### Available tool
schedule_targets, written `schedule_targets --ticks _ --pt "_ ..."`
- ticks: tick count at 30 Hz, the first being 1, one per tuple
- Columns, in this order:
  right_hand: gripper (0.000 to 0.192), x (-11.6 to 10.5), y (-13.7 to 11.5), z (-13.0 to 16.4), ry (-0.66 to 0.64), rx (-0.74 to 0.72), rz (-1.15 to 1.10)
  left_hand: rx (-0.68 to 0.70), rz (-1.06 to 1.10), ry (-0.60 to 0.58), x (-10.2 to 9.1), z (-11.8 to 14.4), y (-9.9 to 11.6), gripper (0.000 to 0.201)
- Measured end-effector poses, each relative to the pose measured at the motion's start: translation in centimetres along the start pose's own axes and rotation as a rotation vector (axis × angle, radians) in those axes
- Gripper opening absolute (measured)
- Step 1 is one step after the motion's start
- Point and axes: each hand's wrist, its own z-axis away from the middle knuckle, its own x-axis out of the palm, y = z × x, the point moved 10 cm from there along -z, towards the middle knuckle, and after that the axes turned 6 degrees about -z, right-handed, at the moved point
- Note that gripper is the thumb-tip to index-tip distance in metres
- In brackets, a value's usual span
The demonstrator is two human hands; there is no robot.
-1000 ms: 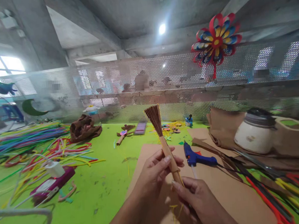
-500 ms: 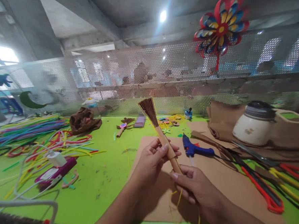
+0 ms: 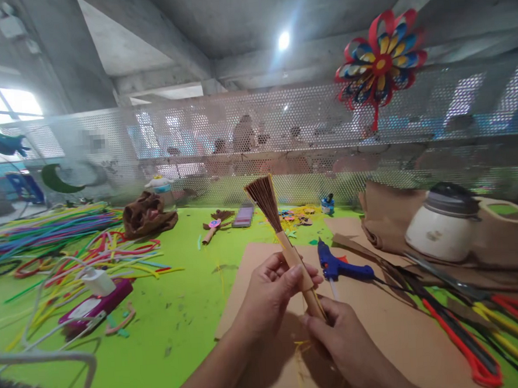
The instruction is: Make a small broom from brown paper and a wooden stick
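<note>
A small brush-like craft piece (image 3: pixel 266 200) with a fanned brown bristle end and a tan wrapped handle is held upright, tilted to the left. My left hand (image 3: pixel 282 283) pinches the middle of the handle between thumb and fingers. Lower down, my right hand (image 3: pixel 333 330) is closed round the handle's bottom end. Thin yellow strands (image 3: pixel 299 355) hang under the hands. Beneath lies a tan cardboard sheet (image 3: pixel 244 312). Just to the right of the hands rests a blue hot glue gun (image 3: pixel 345 268).
Scissors with red and yellow handles (image 3: pixel 504 325) and a red utility knife (image 3: pixel 461 339) lie at right, near a white pot with a dark lid (image 3: pixel 440 224). Brown cloth (image 3: pixel 148 215), coloured pipe cleaners (image 3: pixel 63 226) and a purple power strip (image 3: pixel 97 306) occupy the left.
Both hands and the brush-like piece have shifted slightly right and down in view. The whole scene sits a little lower. Both hands keep their hold.
</note>
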Motion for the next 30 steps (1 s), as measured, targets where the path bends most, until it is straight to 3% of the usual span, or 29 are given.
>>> schedule_targets --ticks 9,17,20,30 --pt "0.024 -0.4 -0.2 -0.1 0.008 -0.033 0.07 -0.011 -0.033 0.057 -0.5 -0.1 -0.2 0.019" --pt "0.028 0.5 1.3 -0.3 -0.083 0.091 -0.041 0.006 -0.037 0.034 -0.2 0.1 0.3 0.021" --pt "0.029 0.3 0.9 -0.5 -0.055 0.059 -0.025 0.006 -0.041 0.037 -0.1 0.2 0.3 0.023" --pt "0.039 1.1 0.7 -0.3 -0.15 0.042 0.018 -0.001 -0.069 0.086 -1.2 -0.2 -0.1 0.024"
